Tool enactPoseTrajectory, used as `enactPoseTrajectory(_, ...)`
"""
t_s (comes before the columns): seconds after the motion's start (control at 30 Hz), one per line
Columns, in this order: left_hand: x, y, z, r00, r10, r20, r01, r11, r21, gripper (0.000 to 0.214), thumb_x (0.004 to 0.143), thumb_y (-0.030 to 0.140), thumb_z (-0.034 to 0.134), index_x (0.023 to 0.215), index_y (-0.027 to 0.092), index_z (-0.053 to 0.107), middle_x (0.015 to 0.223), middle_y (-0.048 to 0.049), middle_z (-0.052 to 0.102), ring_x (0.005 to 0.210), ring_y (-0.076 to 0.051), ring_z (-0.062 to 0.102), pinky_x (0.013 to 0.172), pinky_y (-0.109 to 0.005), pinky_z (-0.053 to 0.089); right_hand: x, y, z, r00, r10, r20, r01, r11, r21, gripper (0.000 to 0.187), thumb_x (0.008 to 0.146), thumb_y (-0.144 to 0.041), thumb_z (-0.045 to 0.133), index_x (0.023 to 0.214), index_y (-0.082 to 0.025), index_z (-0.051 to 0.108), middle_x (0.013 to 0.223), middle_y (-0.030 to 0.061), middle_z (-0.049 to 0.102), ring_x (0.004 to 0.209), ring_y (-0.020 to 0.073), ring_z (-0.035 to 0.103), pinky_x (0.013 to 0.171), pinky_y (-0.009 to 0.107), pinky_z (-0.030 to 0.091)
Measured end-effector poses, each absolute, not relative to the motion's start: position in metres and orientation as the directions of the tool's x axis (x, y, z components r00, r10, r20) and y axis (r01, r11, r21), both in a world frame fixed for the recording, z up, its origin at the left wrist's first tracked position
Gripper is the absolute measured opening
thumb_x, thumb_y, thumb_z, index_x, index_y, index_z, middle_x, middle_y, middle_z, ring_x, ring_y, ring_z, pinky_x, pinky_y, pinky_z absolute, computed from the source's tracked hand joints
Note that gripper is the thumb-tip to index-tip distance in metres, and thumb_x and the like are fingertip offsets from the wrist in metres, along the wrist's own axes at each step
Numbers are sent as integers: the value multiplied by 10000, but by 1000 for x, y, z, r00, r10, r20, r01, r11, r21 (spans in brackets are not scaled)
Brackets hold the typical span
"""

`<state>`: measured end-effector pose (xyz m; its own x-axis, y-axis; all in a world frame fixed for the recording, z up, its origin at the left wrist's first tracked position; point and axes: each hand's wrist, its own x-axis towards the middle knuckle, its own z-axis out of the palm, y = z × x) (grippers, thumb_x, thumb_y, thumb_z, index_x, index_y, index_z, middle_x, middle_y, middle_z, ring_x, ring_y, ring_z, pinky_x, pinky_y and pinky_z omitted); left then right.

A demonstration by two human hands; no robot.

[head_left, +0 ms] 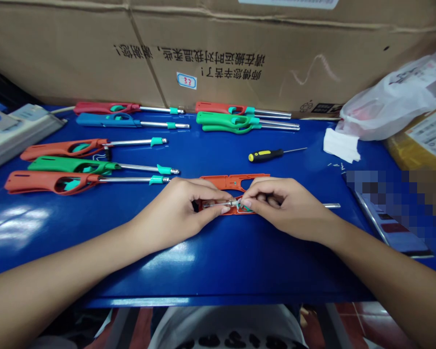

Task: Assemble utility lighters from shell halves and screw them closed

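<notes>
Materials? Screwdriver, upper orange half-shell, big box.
Screwdriver: plastic or rubber grip, black and yellow; shaft probably metal, by its grey sheen.
Upper orange half-shell: likely moulded plastic, satin, one even colour.
Big box: matte brown cardboard, creased and printed.

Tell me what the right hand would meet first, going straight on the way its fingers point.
The right hand would probably first meet the small part pinched in the left hand; depth is unclear, so it may already be touching it.

I take this for a workshop: on my feed, a blue worktop [210, 271] carries rows of long-necked lighters [61, 165], a screwdriver [266, 155] and an opened orange casing [221, 182] before a cardboard box [90, 34].
</notes>
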<state>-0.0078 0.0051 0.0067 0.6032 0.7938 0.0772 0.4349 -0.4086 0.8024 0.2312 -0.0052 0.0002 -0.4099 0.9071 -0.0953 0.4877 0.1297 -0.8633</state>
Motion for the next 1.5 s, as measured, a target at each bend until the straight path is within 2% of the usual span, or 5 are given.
enactPoseTrajectory(0.23, -8, 5, 6, 606, 790, 99, 425, -426, 798, 208, 953, 238, 687, 1119, 261, 810, 1039, 7, 807, 929, -161, 743, 827, -263, 583, 229, -4, 2, -402, 910, -104, 500, 123, -857, 141, 910, -246, 645, 841, -188, 754, 687, -25, 595, 561, 81, 447, 494, 236, 335)
enactPoseTrajectory(0.4, -11, 5, 7, 644, 752, 141, 439, -514, 737, 230, 918, 205, 736, 1129, 264, 807, 1013, 9, 811, 888, -160, 744, 818, -270, 585, 235, -4, 11, -430, 895, -115, 565, 168, -808, 202, 933, -299, 622, 853, -196, 776, 835, 25, 703, 662, 117, 549, 560, 259, 399)
enactPoseTrajectory(0.73, -13, 3, 8, 694, 697, 179, 481, -634, 605, 227, 929, 176, 707, 1136, 207, 794, 1075, -50, 767, 945, -177, 726, 875, -301, 586, 241, -2, 17, -332, 939, 95, 635, 296, -714, 205, 956, -298, 614, 851, -210, 767, 784, 17, 651, 619, 117, 521, 551, 283, 388)
enactPoseTrajectory(1.2, -15, 4, 6, 711, 657, 252, 493, -721, 487, 162, 983, 225, 653, 1009, 181, 806, 981, -53, 787, 917, -205, 708, 831, -340, 569, 250, 1, 19, -389, 890, 237, 689, 452, -566, 158, 972, -249, 585, 874, -227, 707, 856, 37, 672, 682, 154, 554, 616, 323, 410)
enactPoseTrajectory(1.5, -15, 8, 5, 730, 646, 223, 500, -728, 469, 174, 990, 234, 648, 1056, 200, 805, 978, -58, 774, 921, -206, 693, 810, -338, 556, 265, 2, 26, -626, 778, -60, 691, 517, -505, 52, 930, -295, 660, 915, -245, 654, 991, 26, 699, 833, 182, 611, 699, 325, 418)
